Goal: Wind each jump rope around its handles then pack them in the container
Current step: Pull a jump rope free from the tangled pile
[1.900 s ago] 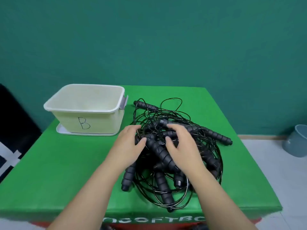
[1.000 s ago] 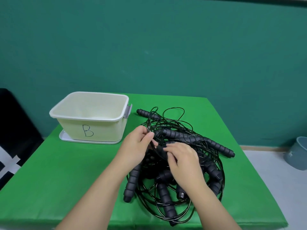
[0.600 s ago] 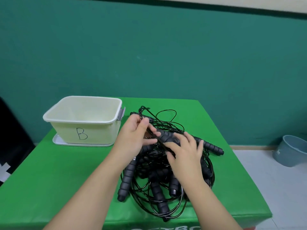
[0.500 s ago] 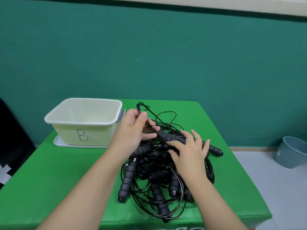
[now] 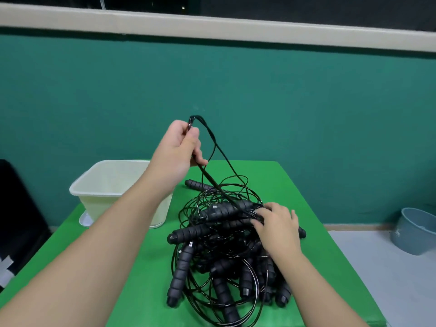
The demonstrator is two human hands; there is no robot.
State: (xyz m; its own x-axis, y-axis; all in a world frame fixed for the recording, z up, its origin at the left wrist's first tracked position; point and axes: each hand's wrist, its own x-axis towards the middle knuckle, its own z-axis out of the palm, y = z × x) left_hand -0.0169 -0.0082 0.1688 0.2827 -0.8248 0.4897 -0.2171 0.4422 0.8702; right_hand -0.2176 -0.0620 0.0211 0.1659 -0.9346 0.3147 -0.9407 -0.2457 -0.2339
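Rope loop lifted from the tangle

Left hand [image 5: 179, 147] pinches a rope loop [image 5: 213, 147] above the jump rope pile [image 5: 219, 246]; right hand [image 5: 277, 228], fingers spread, presses the pile, right of the container [image 5: 106, 185] on the counter [image 5: 306, 267].

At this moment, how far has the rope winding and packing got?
Nothing looks wound or packed: what shows of the white container holds no rope. In hand: the left hand pinches a cord loop lifted above the tangled pile of jump ropes, where the right hand rests. Untangling, winding and packing all remain.
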